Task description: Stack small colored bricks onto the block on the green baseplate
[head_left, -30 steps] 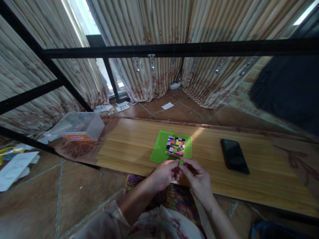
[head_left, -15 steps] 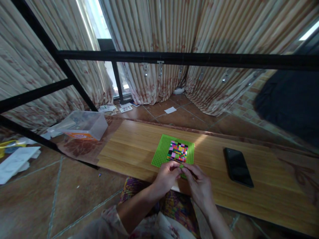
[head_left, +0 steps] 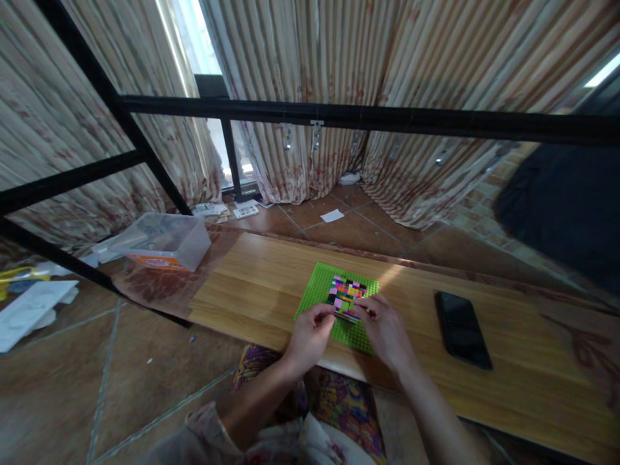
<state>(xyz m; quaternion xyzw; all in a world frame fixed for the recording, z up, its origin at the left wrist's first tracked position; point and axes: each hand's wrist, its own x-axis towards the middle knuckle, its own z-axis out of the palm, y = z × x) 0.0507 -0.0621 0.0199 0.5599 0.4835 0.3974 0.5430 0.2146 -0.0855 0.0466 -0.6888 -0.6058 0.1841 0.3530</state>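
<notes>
A block of small multicoloured toy bricks (head_left: 345,295) lies on a green studded baseplate (head_left: 314,290). My left hand (head_left: 310,334) is at the block's front left corner, thumb and fingers pinched together. Over the block's front right part, my right hand (head_left: 387,330) has its fingertips in a pinch, touching or very close to the bricks. Whatever sits between the fingertips of either hand is too small or hidden to name. The front right of the block is partly covered by the right fingers.
The baseplate rests on a wooden board (head_left: 242,290). A black phone (head_left: 464,329) lies to the right. At the left stands a clear plastic bin (head_left: 167,239). A black metal rail (head_left: 339,115) crosses in front of striped curtains (head_left: 310,58). Paper (head_left: 332,216) lies on the tiled floor.
My hands were together at the block's front edge around a small green piece. They have moved apart, the left leftward, the right up onto the block's right side. More of the front baseplate shows.
</notes>
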